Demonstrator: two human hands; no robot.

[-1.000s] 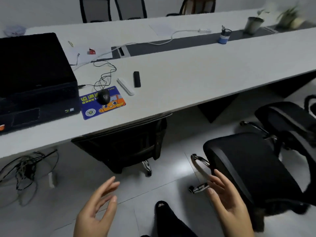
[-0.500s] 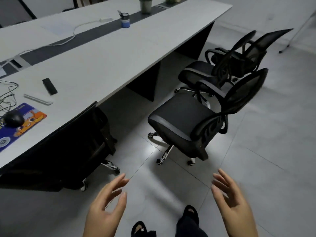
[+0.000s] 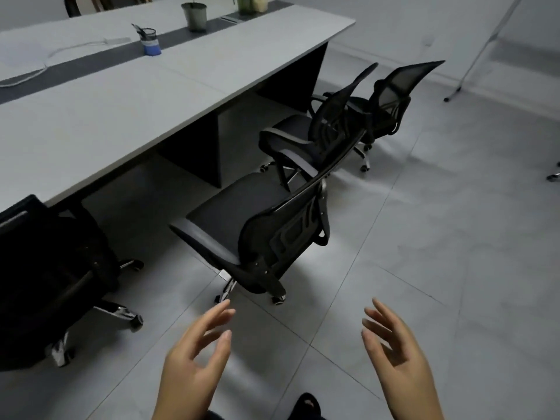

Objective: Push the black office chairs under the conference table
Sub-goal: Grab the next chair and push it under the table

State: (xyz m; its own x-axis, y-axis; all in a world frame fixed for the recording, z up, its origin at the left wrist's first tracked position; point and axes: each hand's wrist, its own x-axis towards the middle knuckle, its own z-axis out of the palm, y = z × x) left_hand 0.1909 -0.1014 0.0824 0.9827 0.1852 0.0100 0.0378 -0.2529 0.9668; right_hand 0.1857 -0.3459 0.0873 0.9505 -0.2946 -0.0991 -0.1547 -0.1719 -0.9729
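The long grey worktop (image 3: 127,110) is running from the lower left up toward the upper right of the view, and it serves as the landmark here. Three black chairs are standing out on the tiled floor (image 3: 454,237) along its near long edge, none of them tucked in. The nearest chair (image 3: 257,231) is sitting just off that edge, its seat front pointing toward the worktop and its backrest turned away, toward the person. The middle chair (image 3: 315,137) is standing beyond it, further along the same edge toward the worktop's far end, seat likewise facing the worktop. The far chair (image 3: 394,95) is sitting just past the far corner of the worktop, its mesh back leaning away from it. A fourth chair (image 3: 51,268) is standing at the near end of that edge, its backrest touching or nearly touching the worktop's rim.

The left hand (image 3: 194,368) and the right hand (image 3: 397,362) are hovering in the air on the person's side of the nearest chair, apart from its backrest, with fingers (image 3: 224,313) loosely spread and holding nothing.

On the worktop, a blue pen cup (image 3: 150,40) and a potted plant (image 3: 194,14) are standing along its dark centre strip.
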